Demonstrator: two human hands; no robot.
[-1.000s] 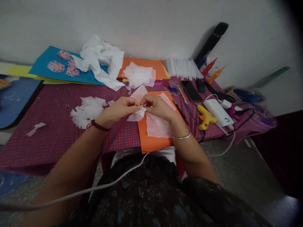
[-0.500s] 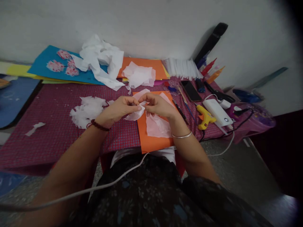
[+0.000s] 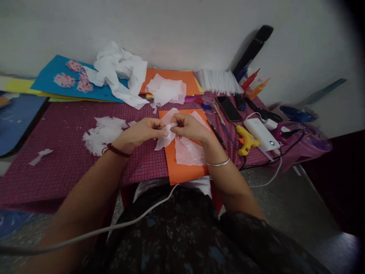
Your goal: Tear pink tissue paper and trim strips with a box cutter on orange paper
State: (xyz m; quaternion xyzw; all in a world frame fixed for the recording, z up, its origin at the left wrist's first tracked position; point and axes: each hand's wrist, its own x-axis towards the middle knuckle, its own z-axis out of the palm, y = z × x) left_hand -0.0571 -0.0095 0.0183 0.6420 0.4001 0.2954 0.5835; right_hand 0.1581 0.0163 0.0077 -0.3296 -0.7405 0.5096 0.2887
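My left hand point(image 3: 146, 132) and my right hand point(image 3: 189, 127) meet above the left edge of an orange sheet point(image 3: 184, 175). Between them they pinch a thin piece of white tissue paper point(image 3: 163, 142), its lower part hanging loose under the fingers. Thumb and forefinger are closed on it in both hands. On the orange sheet, partly under my right hand, lie pale pink-white tissue pieces point(image 3: 189, 152). Left of my left wrist sits a heap of torn white tissue point(image 3: 104, 133).
Along the wall are a blue sheet point(image 3: 51, 74) with pink-white tufts, crumpled white paper point(image 3: 116, 72) and more tissue point(image 3: 165, 90). On the right lie a phone point(image 3: 229, 108), a paintbrush point(image 3: 228, 131), a yellow glue gun point(image 3: 245, 141) and a white power bank point(image 3: 261, 135) with cables.
The tissue between my fingers has shifted and hangs a little lower, its folds changed. My fingers have moved slightly while still pinching. The view has drifted slightly.
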